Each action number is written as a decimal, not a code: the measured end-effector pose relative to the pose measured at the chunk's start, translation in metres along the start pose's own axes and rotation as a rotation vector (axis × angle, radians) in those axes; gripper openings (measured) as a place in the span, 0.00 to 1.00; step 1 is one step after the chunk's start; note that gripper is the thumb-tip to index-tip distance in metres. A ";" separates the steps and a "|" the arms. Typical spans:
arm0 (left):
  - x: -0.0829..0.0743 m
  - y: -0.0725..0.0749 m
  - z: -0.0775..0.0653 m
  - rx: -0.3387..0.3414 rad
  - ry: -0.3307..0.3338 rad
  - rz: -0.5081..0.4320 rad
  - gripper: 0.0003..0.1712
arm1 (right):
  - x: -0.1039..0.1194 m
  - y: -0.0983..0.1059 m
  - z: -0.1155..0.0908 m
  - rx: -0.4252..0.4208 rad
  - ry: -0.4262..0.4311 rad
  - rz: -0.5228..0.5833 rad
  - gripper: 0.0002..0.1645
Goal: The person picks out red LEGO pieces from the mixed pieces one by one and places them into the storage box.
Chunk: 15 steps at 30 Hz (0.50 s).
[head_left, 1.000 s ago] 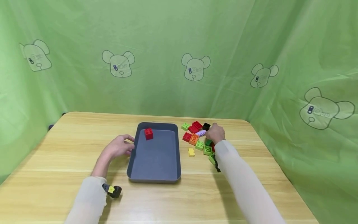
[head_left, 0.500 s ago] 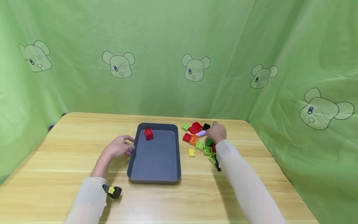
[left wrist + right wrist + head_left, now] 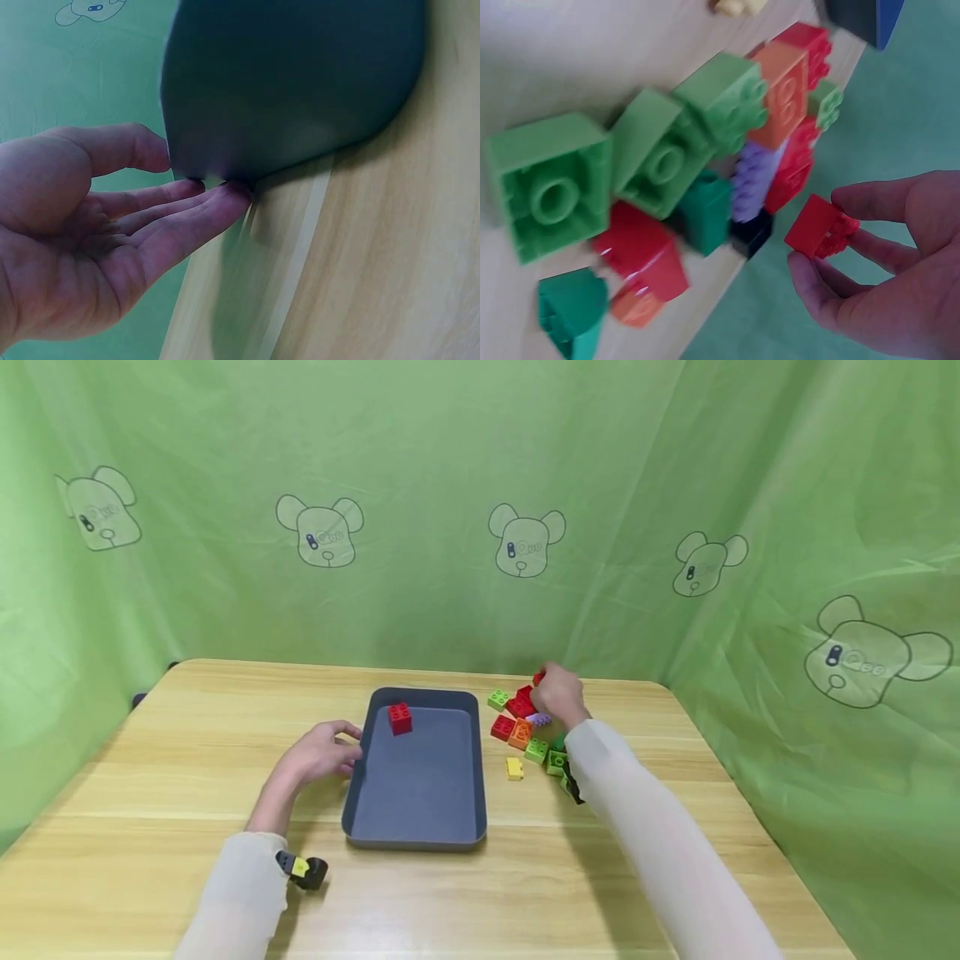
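My right hand (image 3: 561, 695) pinches a small red toy brick (image 3: 814, 226) between thumb and fingers, its studs turned toward the palm in the right wrist view. It is at the far side of a loose pile of bricks, among them a purple brick (image 3: 755, 178), an orange brick (image 3: 780, 91) and a light green brick (image 3: 721, 97). My left hand (image 3: 327, 750) touches the left wall of a dark grey tray (image 3: 408, 842) with nearly straight fingers, the thumb at its rim. Inside the tray, toward the back left, lies another red brick (image 3: 400, 718).
A yellow brick (image 3: 513, 768) lies apart, between tray and pile. The wooden table (image 3: 465, 910) ends at a green curtain (image 3: 420, 610) behind and to the right. My right sleeve (image 3: 652, 835) covers part of the pile's near right side.
My right hand has moved back and slightly left over the pile, and a red brick now shows at its fingertips. My left hand and the tray stay in place.
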<state>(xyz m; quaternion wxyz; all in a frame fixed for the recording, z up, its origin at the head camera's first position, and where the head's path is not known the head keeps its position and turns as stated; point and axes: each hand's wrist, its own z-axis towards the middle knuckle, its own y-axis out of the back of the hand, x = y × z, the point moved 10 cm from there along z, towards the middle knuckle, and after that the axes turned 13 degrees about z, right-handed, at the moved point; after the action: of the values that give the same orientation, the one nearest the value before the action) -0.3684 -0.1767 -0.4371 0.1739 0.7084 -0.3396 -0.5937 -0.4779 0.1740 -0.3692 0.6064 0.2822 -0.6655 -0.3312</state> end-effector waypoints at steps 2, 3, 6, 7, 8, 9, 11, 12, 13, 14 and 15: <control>0.000 0.000 0.000 -0.001 -0.003 -0.001 0.27 | 0.010 -0.003 -0.001 0.000 0.026 0.000 0.33; 0.001 0.000 0.001 -0.002 -0.002 -0.002 0.27 | 0.015 -0.004 -0.001 -0.001 0.043 -0.007 0.35; 0.001 0.000 0.001 -0.006 -0.002 -0.003 0.27 | 0.030 -0.009 -0.004 0.006 0.071 -0.019 0.37; 0.001 0.000 0.001 -0.006 -0.001 -0.006 0.27 | 0.034 -0.011 -0.006 0.010 0.077 -0.020 0.36; 0.001 0.000 0.001 -0.008 -0.001 -0.005 0.27 | 0.039 -0.013 -0.007 0.015 0.084 -0.025 0.33; 0.001 0.000 0.001 -0.009 -0.001 -0.006 0.27 | 0.044 -0.015 -0.009 0.022 0.089 -0.030 0.30; 0.001 0.000 0.001 -0.011 -0.002 -0.004 0.27 | 0.052 -0.020 -0.012 0.037 0.101 -0.038 0.25; 0.001 0.000 0.001 -0.012 -0.003 -0.005 0.27 | 0.057 -0.022 -0.014 0.046 0.109 -0.036 0.24; 0.001 0.000 0.002 -0.012 -0.002 -0.009 0.27 | 0.061 -0.025 -0.016 0.053 0.118 -0.032 0.23; 0.001 0.000 0.002 -0.012 -0.002 -0.011 0.27 | 0.065 -0.027 -0.018 0.060 0.130 -0.033 0.23; 0.001 0.000 0.002 -0.013 -0.002 -0.014 0.27 | 0.070 -0.030 -0.019 0.065 0.142 -0.031 0.24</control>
<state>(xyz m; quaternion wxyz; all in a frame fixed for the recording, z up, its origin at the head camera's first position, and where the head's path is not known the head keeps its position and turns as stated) -0.3700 -0.1772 -0.4381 0.1740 0.7091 -0.3312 -0.5977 -0.4669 0.0993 -0.3483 0.6374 0.3347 -0.6268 -0.2981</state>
